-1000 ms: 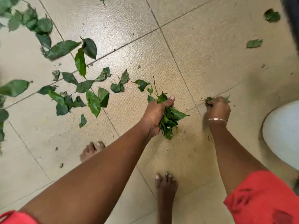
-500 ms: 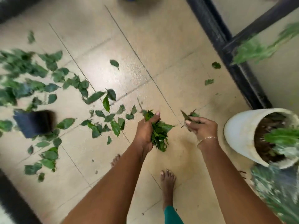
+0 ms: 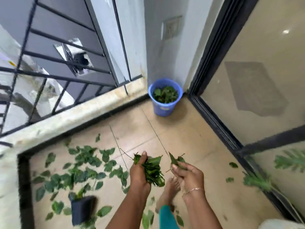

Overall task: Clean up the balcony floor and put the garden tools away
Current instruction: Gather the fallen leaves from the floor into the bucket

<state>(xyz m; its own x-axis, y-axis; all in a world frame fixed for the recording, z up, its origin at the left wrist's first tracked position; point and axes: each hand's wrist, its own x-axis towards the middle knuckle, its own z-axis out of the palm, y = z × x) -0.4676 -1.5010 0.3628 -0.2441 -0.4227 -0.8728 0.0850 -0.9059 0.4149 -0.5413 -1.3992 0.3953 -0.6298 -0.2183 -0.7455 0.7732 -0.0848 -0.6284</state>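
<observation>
Two changes: both hands have come up off the beige tiled floor (image 3: pixel 189 138); round blue plastic bucket (image 3: pixel 162 108) now in view.
Meaning: probably carrying to bucket, already part-filled with leaves.
Left hand (image 3: pixel 140 172): clenched round thick bunch of green leaves (image 3: pixel 152 171), well short of bucket.
Right hand (image 3: pixel 188 175): fingers half curled, pinching few small leaves (image 3: pixel 175 160).
Remaining: scattered green leaves (image 3: pixel 82 166), far from bucket.

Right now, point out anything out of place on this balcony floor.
Loose leaves lie scattered over the floor tiles, thickest on the left, with stray leaves by the sliding door. A small black pot sits among them, too blurred to tell if tipped. The blue bucket in the corner already holds leaves.
</observation>
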